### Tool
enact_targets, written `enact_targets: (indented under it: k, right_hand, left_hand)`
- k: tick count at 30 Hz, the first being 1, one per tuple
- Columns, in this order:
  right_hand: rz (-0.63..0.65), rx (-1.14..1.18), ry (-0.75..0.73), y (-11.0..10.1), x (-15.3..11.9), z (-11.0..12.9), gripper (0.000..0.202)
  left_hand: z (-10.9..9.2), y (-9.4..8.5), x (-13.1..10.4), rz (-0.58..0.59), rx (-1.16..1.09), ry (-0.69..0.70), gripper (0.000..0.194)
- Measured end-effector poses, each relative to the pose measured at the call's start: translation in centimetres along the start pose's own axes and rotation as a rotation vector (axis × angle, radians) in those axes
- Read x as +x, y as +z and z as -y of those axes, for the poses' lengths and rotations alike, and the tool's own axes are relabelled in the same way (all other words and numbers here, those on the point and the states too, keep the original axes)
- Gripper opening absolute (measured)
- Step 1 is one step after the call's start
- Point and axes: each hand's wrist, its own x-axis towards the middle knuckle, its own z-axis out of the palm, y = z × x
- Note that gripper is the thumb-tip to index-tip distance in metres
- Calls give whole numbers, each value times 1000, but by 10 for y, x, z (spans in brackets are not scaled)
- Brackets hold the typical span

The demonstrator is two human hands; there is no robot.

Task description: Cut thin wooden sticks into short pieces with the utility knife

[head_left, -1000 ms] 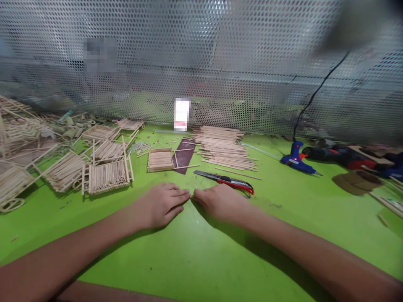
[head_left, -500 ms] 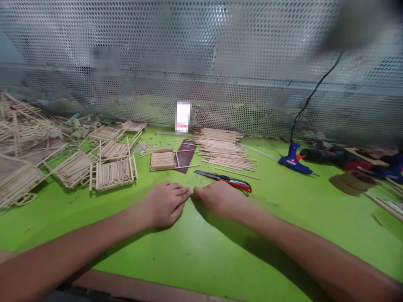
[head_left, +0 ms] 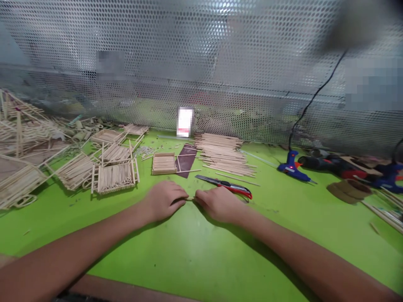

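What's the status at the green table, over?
Left hand, right hand: both closed. Thin stick pinched between them. Utility knife lying just beyond right hand.

I am in a craft workshop: my smooth, bright green bench (head_left: 189,251) carries a blue pistol-shaped glue gun (head_left: 290,167), a red-and-black box cutter (head_left: 234,188), thin pale wooden sticks (head_left: 223,154) in a heap and small stick-built trays (head_left: 115,177), before a grey perforated metal screen (head_left: 151,37).
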Motion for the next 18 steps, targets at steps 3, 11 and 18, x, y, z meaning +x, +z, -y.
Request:
enact_targets:
  k: [3,11,18]
  right_hand:
    - [18,31,-10,0,1,0,38]
    - [29,46,13,-2,2,1,39]
    - [11,123,7,2,3,-1,42]
  left_hand:
    - [1,-1,1,7,-16,2,19]
    - [4,-5,-1,3,3,-17,15]
    - [6,-12,-2,-48,16,-59,14]
